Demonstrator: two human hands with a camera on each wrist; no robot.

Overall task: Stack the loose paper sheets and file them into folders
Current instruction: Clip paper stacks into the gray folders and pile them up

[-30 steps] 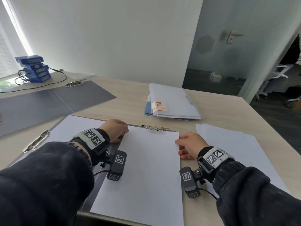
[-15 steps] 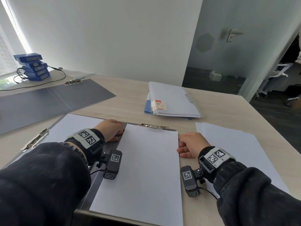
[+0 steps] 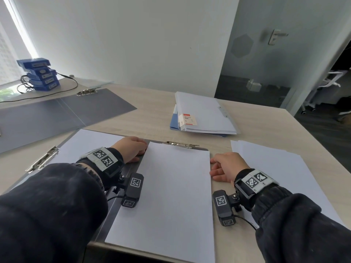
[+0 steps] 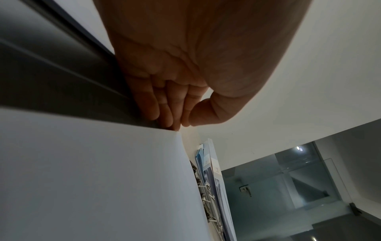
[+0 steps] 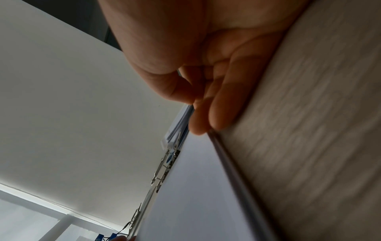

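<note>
I have the paper stack (image 3: 167, 190) lying on the right leaf of the open folder (image 3: 121, 209), its far edge just short of the metal clip (image 3: 180, 144). My left hand (image 3: 131, 149) is against the stack's left edge near the far corner, fingers held together with the tips touching the edge and the thumb closed on the forefinger; it grips nothing. My right hand (image 3: 226, 166) is against the stack's right edge, fingers loosely curled with the tips at the paper; whether it pinches the edge I cannot tell.

I judge this to be the squaring step: both sides nudged so the sheets line up under the clip. Next I would need to slide the far edge beneath the clip and press it shut, keeping the sheets from fanning.

More loose sheets (image 3: 275, 175) lie on the table (image 3: 155, 111) to the right of the stack, not yet filed. Beyond the stack sits a pile of filled folders (image 3: 205, 114); to the far left of it lie a second open folder (image 3: 57, 114) and some blue boxes (image 3: 39, 74). Nothing blocks the clip.
</note>
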